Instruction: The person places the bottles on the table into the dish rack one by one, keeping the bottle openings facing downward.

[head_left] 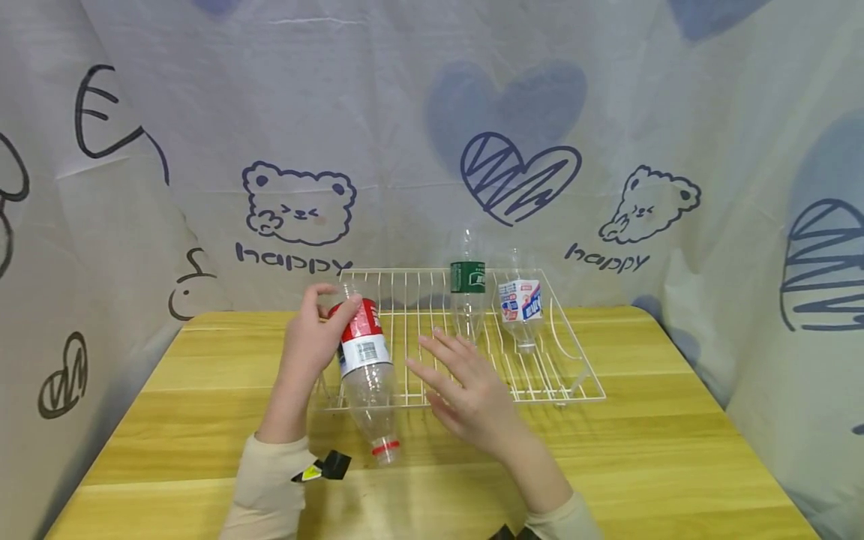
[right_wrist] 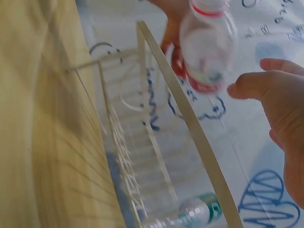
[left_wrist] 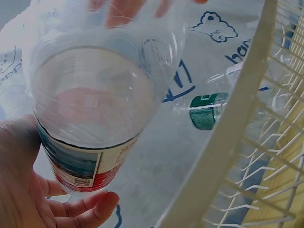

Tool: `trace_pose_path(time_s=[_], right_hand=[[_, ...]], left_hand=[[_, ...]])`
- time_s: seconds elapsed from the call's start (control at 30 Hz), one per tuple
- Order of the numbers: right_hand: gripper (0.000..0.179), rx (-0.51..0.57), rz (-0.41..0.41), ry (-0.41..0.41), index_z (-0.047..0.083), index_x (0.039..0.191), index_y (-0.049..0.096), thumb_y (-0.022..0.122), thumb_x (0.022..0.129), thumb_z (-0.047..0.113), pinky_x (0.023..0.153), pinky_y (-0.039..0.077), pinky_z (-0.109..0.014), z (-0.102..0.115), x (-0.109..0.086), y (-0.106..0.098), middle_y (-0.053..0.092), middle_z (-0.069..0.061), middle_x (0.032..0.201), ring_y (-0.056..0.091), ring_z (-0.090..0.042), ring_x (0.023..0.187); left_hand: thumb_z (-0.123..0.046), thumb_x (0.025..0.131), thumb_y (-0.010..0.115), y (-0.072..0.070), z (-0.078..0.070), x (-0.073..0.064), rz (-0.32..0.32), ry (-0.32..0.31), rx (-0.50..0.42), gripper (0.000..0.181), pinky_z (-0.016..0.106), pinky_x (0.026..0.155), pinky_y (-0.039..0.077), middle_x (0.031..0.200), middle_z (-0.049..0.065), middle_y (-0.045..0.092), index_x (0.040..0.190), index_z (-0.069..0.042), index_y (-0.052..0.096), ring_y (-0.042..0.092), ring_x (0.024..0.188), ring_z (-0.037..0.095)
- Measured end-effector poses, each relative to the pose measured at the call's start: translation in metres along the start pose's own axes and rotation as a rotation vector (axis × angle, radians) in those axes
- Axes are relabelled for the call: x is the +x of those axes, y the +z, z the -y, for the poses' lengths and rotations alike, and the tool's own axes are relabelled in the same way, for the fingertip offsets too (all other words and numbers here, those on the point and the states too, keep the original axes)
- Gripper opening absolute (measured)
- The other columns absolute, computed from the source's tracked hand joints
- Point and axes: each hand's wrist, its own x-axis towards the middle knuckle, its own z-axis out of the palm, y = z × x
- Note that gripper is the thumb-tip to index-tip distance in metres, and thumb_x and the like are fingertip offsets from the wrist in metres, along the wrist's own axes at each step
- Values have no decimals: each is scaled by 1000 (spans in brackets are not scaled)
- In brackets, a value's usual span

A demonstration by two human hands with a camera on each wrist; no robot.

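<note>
In my left hand [head_left: 309, 334] I grip a clear plastic bottle [head_left: 367, 349] with a red and white label, its red-ringed neck pointing down toward me. It hangs tilted over the left end of a white wire rack [head_left: 418, 406]; the left wrist view shows thumb and fingers around the label [left_wrist: 90, 161]. My right hand [head_left: 472, 390] hovers over the front of the rack with fingers spread, holding nothing, apart from the bottle. Two more clear bottles stand neck-down in the rack: a green-labelled bottle [head_left: 467, 277] and a white-labelled bottle [head_left: 520, 301] farther right.
The rack sits toward the back of a wooden table [head_left: 641, 465]. A pale printed curtain [head_left: 391, 135] hangs behind the table and along both sides.
</note>
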Motion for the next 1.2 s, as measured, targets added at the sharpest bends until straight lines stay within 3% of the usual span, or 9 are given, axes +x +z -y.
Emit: trace_pose_path(time_s=[0.23, 0.43, 0.67, 0.83, 1.03, 1.2], right_hand=[[48, 15, -56, 122, 13, 134, 57, 63, 91, 34, 121, 27, -44, -28, -12, -14, 54, -15, 140, 42, -34, 139], [51, -9, -97, 243, 10, 135, 56, 55, 96, 42, 123, 24, -42, -53, -27, -24, 54, -17, 140, 40, -34, 141], [57, -47, -75, 392, 10, 139, 52, 64, 90, 34, 121, 27, -45, -75, -46, -32, 51, -16, 144, 38, -35, 141], [64, -82, -51, 485, 9, 141, 50, 69, 82, 27, 116, 32, -55, -84, -58, -38, 50, -17, 144, 39, -39, 140], [71, -95, 53, 595, 11, 147, 42, 69, 84, 31, 116, 28, -60, -93, -65, -45, 43, -18, 149, 32, -40, 144], [81, -65, 217, 735, 18, 154, 27, 68, 88, 40, 118, 20, -62, -98, -69, -50, 29, -16, 159, 19, -39, 149]], left_hand=[[-72, 85, 52, -14, 4, 0, -83, -27, 0, 78, 27, 64, 47, 111, 14, 52, 142, -22, 38, 55, 89, 29], [-72, 84, 53, -20, 5, -1, -138, -31, -22, 79, 27, 66, 50, 121, 17, 51, 145, -23, 36, 55, 94, 29], [-69, 85, 55, -23, -5, -3, -202, -20, -41, 75, 27, 64, 49, 122, 16, 51, 144, -26, 38, 53, 92, 27], [-66, 85, 57, -18, -21, 0, -232, 51, 10, 73, 32, 66, 52, 120, 15, 56, 142, -24, 40, 54, 93, 28], [-65, 84, 59, -13, -48, 10, -286, 129, 80, 73, 47, 80, 55, 123, 14, 58, 141, -23, 41, 56, 102, 31], [-66, 83, 59, -5, -63, 23, -317, 165, 163, 71, 50, 77, 55, 131, 12, 55, 141, -27, 41, 58, 102, 34]])
